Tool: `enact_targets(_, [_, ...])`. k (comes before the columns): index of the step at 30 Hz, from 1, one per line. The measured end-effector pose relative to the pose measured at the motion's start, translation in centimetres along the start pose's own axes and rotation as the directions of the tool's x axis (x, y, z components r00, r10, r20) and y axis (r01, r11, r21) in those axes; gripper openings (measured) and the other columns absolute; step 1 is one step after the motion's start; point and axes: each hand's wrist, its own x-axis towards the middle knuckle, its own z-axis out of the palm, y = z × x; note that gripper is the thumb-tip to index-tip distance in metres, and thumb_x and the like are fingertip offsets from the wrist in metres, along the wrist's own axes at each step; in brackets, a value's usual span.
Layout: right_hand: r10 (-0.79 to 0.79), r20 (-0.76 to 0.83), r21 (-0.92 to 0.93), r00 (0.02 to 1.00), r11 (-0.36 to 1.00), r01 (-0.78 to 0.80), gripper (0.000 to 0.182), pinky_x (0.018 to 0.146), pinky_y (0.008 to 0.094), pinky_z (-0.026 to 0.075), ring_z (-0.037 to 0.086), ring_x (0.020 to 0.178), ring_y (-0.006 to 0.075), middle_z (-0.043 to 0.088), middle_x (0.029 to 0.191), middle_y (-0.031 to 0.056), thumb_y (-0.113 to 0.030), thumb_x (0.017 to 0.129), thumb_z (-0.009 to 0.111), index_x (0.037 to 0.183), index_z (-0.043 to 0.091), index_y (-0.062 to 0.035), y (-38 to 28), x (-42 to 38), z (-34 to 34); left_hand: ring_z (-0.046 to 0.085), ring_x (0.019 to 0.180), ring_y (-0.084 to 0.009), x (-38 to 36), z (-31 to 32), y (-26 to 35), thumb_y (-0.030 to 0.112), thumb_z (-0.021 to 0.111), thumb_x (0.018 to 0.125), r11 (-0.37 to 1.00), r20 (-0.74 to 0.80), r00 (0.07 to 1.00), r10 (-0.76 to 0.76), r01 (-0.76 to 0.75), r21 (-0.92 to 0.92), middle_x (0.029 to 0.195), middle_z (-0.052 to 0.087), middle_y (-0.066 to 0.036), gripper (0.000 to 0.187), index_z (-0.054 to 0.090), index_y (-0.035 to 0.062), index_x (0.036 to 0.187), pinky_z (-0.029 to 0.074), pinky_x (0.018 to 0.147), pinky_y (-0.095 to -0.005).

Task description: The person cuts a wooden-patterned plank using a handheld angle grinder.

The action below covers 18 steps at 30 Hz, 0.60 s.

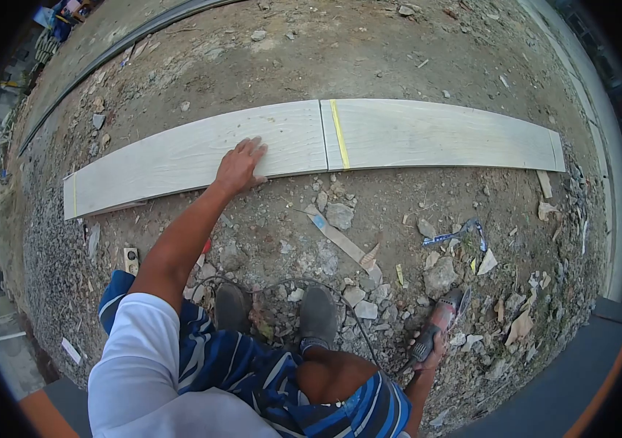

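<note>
A long pale wood-grained board [413, 135] lies across the ground in front of me, with a dark line across its middle and a yellow strip [339, 135] just right of that line. My left hand [241, 166] rests on the board left of the line, its fingers spread and nothing held. Low on the right, my right hand [428, 350] is wrapped round the body of a red and grey angle grinder [443, 315]. The grinder's disc points up and right, near the rubble and apart from the board.
A black cable [358, 321] runs from the grinder past my shoes [317, 315]. Stones [440, 276], a cardboard strip [336, 237] and a blue-and-white scrap [442, 237] litter the ground. A power socket [131, 260] lies left; a long dark pipe [121, 47] lies beyond the board.
</note>
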Motion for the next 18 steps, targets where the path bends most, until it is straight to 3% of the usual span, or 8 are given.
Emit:
enact_targets(1, [-0.009, -0.032, 0.004, 0.999, 1.000, 0.009, 0.046, 0.058, 0.0432, 0.061, 0.070, 0.068, 0.0332, 0.069, 0.091, 0.0186, -0.040, 0.094, 0.066, 0.122, 0.052, -0.0058, 0.1, 0.0, -0.2, 0.038, 0.148, -0.0343, 0.0, -0.1, 0.0, 0.034, 0.088, 0.074, 1.000, 0.006, 1.000, -0.007, 0.007, -0.020, 0.162, 0.039, -0.011, 0.086, 0.050, 0.0146, 0.149, 0.042, 0.115, -0.0477])
enact_targets(6, [-0.008, -0.087, -0.160, 0.996, 0.987, -0.006, 0.043, 0.062, 0.0435, 0.063, 0.072, 0.073, 0.0340, 0.069, 0.093, 0.0185, -0.029, 0.088, 0.064, 0.122, 0.053, -0.0055, -1.4, -0.5, 1.4, 0.041, 0.145, -0.0330, -0.1, 0.2, 0.1, 0.034, 0.090, 0.070, 0.998, -0.059, 0.998, -0.013, 0.010, -0.054, 0.159, 0.043, -0.009, 0.088, 0.053, 0.0150, 0.147, 0.044, 0.114, -0.0460])
enact_targets(8, [0.028, -0.253, -0.249, 0.967, 0.964, -0.093, 0.042, 0.060, 0.0424, 0.062, 0.071, 0.071, 0.0317, 0.068, 0.089, 0.0165, -0.026, 0.086, 0.067, 0.121, 0.053, -0.0047, -2.0, -0.5, 2.0, 0.042, 0.145, -0.0332, -0.2, -0.2, 0.3, 0.033, 0.091, 0.069, 0.998, -0.065, 0.998, -0.014, 0.010, -0.062, 0.158, 0.044, -0.009, 0.088, 0.053, 0.0150, 0.146, 0.044, 0.114, -0.0455])
enact_targets(9, [0.027, -0.261, -0.243, 0.965, 0.965, -0.093, 0.042, 0.060, 0.0424, 0.062, 0.071, 0.071, 0.0317, 0.068, 0.089, 0.0165, -0.026, 0.086, 0.067, 0.121, 0.053, -0.0047, -2.1, -0.5, 2.5, 0.041, 0.146, -0.0330, -0.3, -0.4, 0.4, 0.032, 0.091, 0.070, 0.997, -0.053, 0.998, -0.025, 0.021, -0.076, 0.159, 0.043, -0.009, 0.087, 0.053, 0.0149, 0.147, 0.043, 0.114, -0.0462])
enact_targets(11, [-0.126, -0.263, -0.540, 0.956, 0.841, -0.038, 0.039, 0.055, 0.0418, 0.059, 0.069, 0.066, 0.0266, 0.066, 0.083, 0.0121, -0.028, 0.085, 0.072, 0.113, 0.056, -0.0075, -2.3, -0.6, 4.2, 0.039, 0.147, -0.0328, -0.2, -0.3, 0.7, 0.031, 0.090, 0.070, 0.995, -0.037, 0.999, -0.028, 0.024, -0.093, 0.159, 0.042, -0.009, 0.087, 0.052, 0.0148, 0.147, 0.042, 0.115, -0.0468])
enact_targets(14, [-0.145, -0.308, -0.616, 0.940, 0.783, -0.081, 0.036, 0.055, 0.0395, 0.058, 0.067, 0.063, 0.0243, 0.063, 0.079, 0.0093, -0.025, 0.085, 0.074, 0.111, 0.056, -0.0072, -2.5, -0.8, 6.4, 0.040, 0.146, -0.0330, -0.1, 0.0, 0.7, 0.029, 0.091, 0.070, 0.997, -0.053, 0.998, -0.027, 0.023, -0.079, 0.159, 0.042, -0.009, 0.086, 0.053, 0.0138, 0.146, 0.042, 0.115, -0.0465])
enact_targets(15, [-0.166, -0.301, -0.579, 0.939, 0.814, -0.041, 0.038, 0.050, 0.0359, 0.056, 0.066, 0.055, 0.0241, 0.063, 0.077, 0.0085, -0.023, 0.085, 0.077, 0.110, 0.058, -0.0027, -2.3, -0.6, 6.2, 0.040, 0.146, -0.0332, 0.0, 0.0, 0.8, 0.028, 0.090, 0.070, 0.996, -0.051, 0.998, -0.038, 0.034, -0.083, 0.159, 0.041, -0.009, 0.086, 0.053, 0.0135, 0.146, 0.042, 0.115, -0.0466])
enact_targets(18, [-0.152, -0.305, -0.571, 0.940, 0.819, -0.053, 0.038, 0.051, 0.0365, 0.056, 0.066, 0.057, 0.0243, 0.063, 0.078, 0.0088, -0.023, 0.085, 0.077, 0.110, 0.058, -0.0033, -2.4, -0.7, 6.8, 0.039, 0.146, -0.0336, 0.0, 0.2, 0.7, 0.027, 0.090, 0.070, 0.996, -0.061, 0.997, -0.040, 0.035, -0.085, 0.160, 0.041, -0.009, 0.085, 0.053, 0.0131, 0.145, 0.042, 0.115, -0.0469])
